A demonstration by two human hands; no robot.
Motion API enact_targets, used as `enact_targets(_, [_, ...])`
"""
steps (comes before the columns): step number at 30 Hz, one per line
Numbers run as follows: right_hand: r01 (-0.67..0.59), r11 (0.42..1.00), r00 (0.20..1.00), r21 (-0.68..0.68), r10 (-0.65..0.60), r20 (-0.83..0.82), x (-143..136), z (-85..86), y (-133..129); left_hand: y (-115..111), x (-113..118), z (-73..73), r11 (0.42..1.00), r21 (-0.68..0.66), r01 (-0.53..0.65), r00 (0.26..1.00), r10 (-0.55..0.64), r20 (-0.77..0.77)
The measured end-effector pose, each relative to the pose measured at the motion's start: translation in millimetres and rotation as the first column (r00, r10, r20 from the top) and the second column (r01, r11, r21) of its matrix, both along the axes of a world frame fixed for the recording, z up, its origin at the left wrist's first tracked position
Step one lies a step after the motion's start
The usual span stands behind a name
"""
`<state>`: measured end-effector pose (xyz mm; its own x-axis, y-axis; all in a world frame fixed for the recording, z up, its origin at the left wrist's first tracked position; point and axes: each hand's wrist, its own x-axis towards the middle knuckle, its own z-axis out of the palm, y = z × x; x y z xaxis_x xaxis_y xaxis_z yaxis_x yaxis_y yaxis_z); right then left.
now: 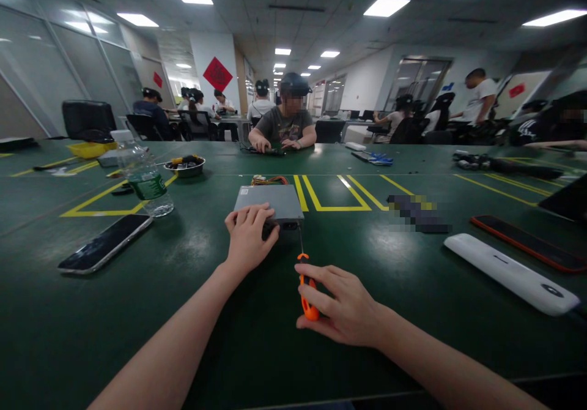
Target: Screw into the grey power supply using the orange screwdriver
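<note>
A grey metal computer power supply [285,199] lies on the green table, with a bundle of coloured cables [270,180] behind it. My left hand [251,232] grips its near left part, fingers over the top and thumb against the front side. In my right hand [337,300] is an orange and black screwdriver [308,297], held between thumb and fingers. Its thin shaft points away from me, and the tip meets the front face near the right corner, beside the power socket [288,225]. Whether the tip sits in a screw is too small to tell.
Left on the table [220,361] are a phone [107,243], a plastic bottle [147,180] and a metal bowl [186,166] of tools. To the right lie a white device [509,272] and an orange-edged phone [527,243]. A person [287,119] sits opposite; blue-handled tools [376,158] lie beyond yellow tape.
</note>
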<state>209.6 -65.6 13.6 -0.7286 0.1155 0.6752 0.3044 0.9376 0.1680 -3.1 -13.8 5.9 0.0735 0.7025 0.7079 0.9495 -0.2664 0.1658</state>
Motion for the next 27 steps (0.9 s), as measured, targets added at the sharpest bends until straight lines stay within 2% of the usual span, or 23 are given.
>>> enact_targets(6, [-0.036,0.999,0.998,0.0,0.036,0.051,-0.6,4.2,-0.8,-0.2,-0.1,0.2,1.0,-0.002,0.0,1.0,0.0,0.002])
enact_targets(13, [-0.044,0.998,0.997,-0.034,0.041,-0.071,1.5,-3.0,2.0,-1.2,0.2,1.8,1.0,-0.008,0.005,1.0,-0.005,0.018])
enact_targets(15, [-0.037,0.999,0.997,-0.033,0.035,-0.063,1.2,-2.4,2.1,-1.4,0.4,2.0,1.0,-0.008,0.009,1.0,-0.009,0.021])
enact_targets(19, [0.005,0.999,1.0,0.052,-0.004,-0.007,-1.5,1.2,1.1,-1.6,0.6,1.8,1.0,-0.007,0.007,1.0,-0.007,0.027])
enact_targets(27, [0.056,0.982,0.998,0.178,-0.051,-0.031,5.1,-1.4,-0.3,-5.9,0.3,5.9,1.0,-0.015,0.006,1.0,-0.007,-0.026])
